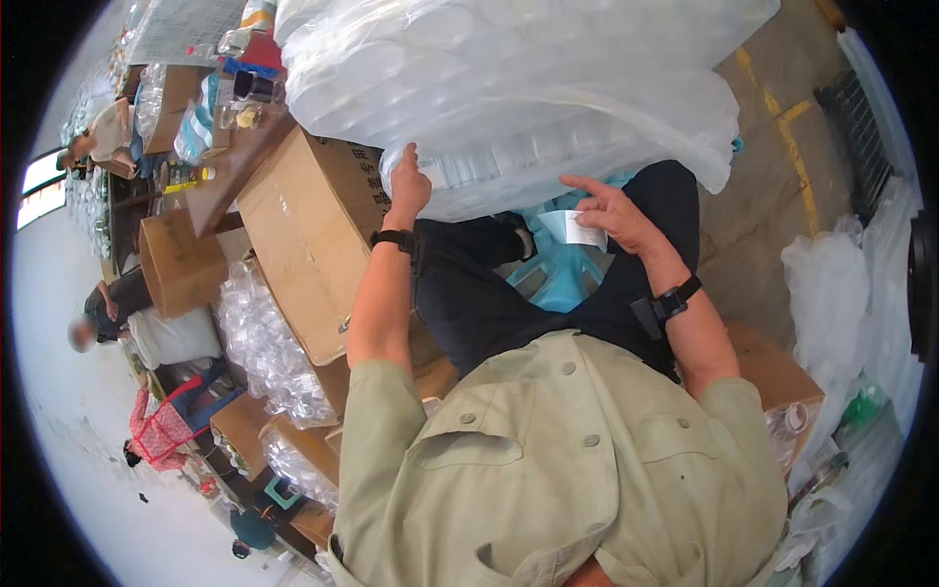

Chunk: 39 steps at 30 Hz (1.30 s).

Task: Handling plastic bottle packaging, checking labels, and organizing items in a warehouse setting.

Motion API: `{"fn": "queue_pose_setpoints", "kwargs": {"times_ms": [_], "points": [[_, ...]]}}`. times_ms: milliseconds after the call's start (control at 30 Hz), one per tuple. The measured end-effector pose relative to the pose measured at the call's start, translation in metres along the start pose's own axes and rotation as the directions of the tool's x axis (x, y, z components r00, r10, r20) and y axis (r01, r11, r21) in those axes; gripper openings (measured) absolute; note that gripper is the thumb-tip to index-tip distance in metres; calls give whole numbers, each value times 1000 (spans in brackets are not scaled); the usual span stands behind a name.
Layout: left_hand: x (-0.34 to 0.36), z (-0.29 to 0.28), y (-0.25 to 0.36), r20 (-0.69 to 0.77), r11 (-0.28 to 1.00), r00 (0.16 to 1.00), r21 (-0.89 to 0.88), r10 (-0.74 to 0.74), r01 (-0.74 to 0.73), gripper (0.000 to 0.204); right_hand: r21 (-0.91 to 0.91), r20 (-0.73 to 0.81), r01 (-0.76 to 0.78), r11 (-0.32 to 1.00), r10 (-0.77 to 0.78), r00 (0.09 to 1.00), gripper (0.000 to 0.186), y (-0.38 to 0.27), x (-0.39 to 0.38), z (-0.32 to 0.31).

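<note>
A large clear plastic bag (pixel 528 73) of round, bottle-like items sits at the top of the head view. My left hand (pixel 409 186) is at its lower left edge, index finger stretched against the plastic and other fingers partly hidden. My right hand (pixel 614 220) holds a small white paper slip (pixel 577 231) just below the bag, index finger extended. Below the slip, between my knees, is a light blue plastic stool (pixel 554 274), with more blue material showing behind it.
A cardboard box (pixel 293 245) stands left, with bagged clear items (pixel 264 352) and more boxes. Several co-workers (pixel 161 430) are along the left side among cluttered tables. To the right are a yellow-lined floor (pixel 743 196), a dark grate (pixel 856 132) and plastic sheeting (pixel 822 323).
</note>
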<state>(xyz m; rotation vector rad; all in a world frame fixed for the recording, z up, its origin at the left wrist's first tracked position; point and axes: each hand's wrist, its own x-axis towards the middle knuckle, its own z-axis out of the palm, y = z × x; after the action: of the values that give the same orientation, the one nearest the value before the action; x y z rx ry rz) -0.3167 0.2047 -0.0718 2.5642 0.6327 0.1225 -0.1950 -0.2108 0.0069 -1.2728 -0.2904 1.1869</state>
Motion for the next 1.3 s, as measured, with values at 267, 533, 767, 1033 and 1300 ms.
{"fn": "queue_pose_setpoints", "kwargs": {"times_ms": [267, 533, 767, 1033, 1300], "points": [[16, 29, 8, 19, 995, 1000, 95, -25, 23, 71, 36, 53, -60, 998, 58, 997, 76, -4, 10, -3], [13, 48, 11, -95, 998, 995, 70, 12, -5, 80, 42, 114, -28, 999, 23, 993, 74, -3, 19, -4], [16, 63, 20, -91, 996, 992, 0, -91, 91, 85, 74, 142, -6, 997, -5, 990, 74, -6, 17, -8], [12, 76, 21, -97, 973, 986, -199, -138, 116, 96, 27, 132, 2, 1000, -6, 991, 73, -13, 17, -7], [3, 78, 30, -107, 974, 977, -153, -184, 167, 101, 13, 143, 5, 1000, -6, 990, 74, -13, 20, -3]]}}
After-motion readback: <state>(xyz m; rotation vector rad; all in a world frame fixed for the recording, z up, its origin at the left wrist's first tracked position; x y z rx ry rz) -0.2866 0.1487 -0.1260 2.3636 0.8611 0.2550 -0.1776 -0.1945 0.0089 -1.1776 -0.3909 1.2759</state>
